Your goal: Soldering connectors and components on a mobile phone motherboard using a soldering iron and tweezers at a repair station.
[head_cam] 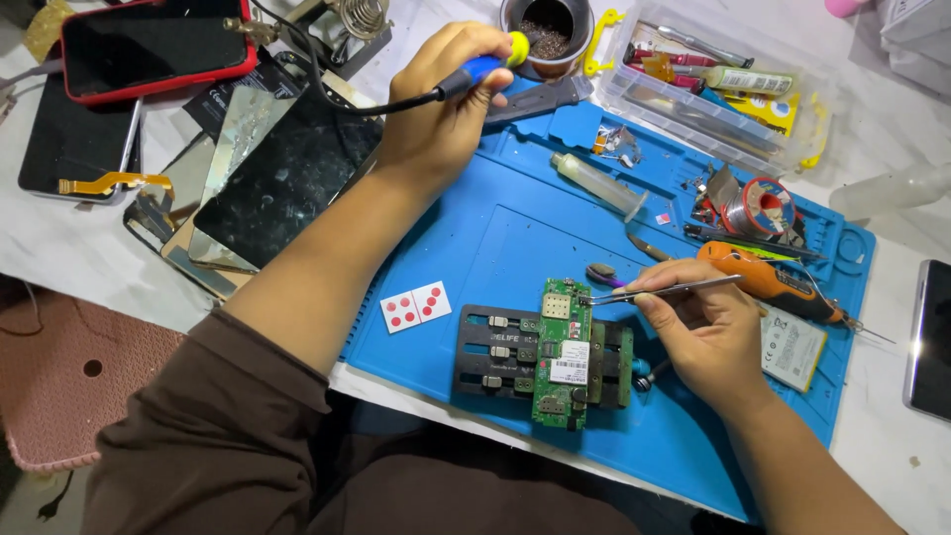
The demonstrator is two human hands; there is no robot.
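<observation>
The left hand (441, 109) is closed around the blue-and-yellow handle of a soldering iron (482, 67), its tip at the dark tip-cleaner pot (548, 35) at twelve o'clock on the desk (882, 436). The right hand (698, 332) pinches metal tweezers (662, 289), fingers closed on them, points resting at the upper edge of the green circuit board (561, 352). The board sits clamped in a black holder (495, 352) at six o'clock on the blue mat (495, 238). Risk, as judged: the iron's cord (327, 89) trails over the loose phone screens (287, 178) at ten o'clock and could snag them; a tweezer slip could dislodge small board components; the syringe (599, 185) lies near the iron's return path.
</observation>
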